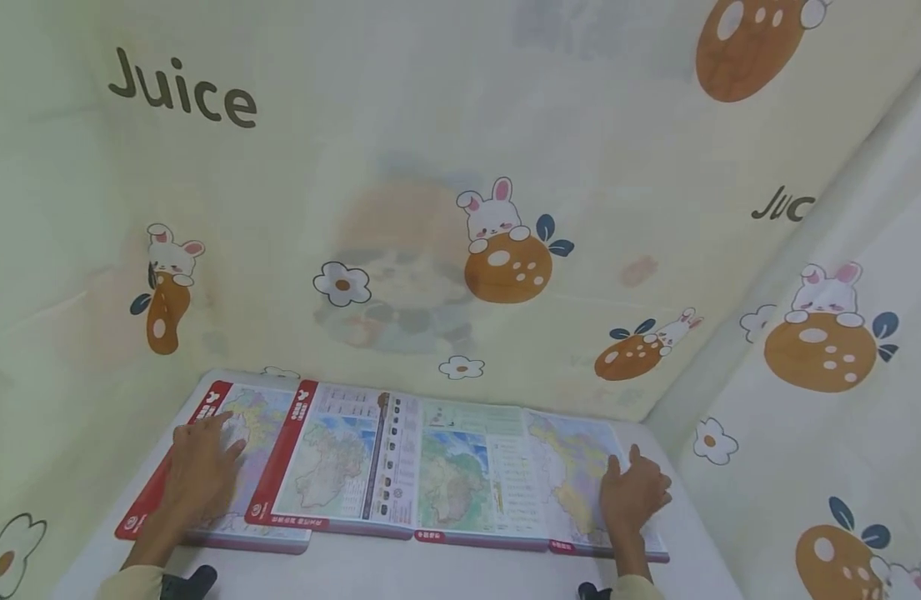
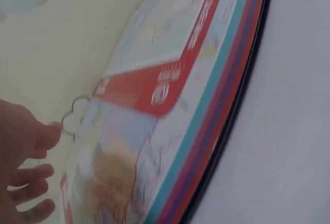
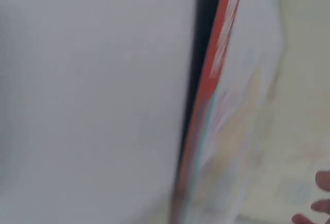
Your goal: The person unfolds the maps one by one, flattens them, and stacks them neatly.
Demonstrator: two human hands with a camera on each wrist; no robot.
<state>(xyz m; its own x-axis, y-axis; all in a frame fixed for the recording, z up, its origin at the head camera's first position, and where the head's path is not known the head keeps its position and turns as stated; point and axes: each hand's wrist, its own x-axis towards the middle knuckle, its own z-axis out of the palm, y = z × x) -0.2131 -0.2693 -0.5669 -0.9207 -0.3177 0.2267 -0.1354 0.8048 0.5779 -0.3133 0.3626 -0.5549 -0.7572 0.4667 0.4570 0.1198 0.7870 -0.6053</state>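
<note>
A glossy map panel with a red border [image 1: 182, 452] lies at the left of the table, and my left hand [image 1: 201, 475] is over it with fingers spread. Overlapping its right side is a wide unfolded map sheet [image 1: 355, 467] printed with several small maps and text columns. My right hand [image 1: 633, 492] is over the right end of this row, at a yellow and purple map [image 1: 573, 467], fingers loosely bent and holding nothing. In the left wrist view, coloured layers show along the stack's edge [image 2: 201, 126]. Motion blurs the map edge [image 3: 206, 90] in the right wrist view; only fingertips [image 3: 322, 181] appear there.
A white table [image 1: 355, 571] extends in front of the maps. Behind them hangs a pale curtain [image 1: 280, 208] printed with rabbits, oranges and flowers. Another curtain wall [image 1: 805, 433] closes in the right side.
</note>
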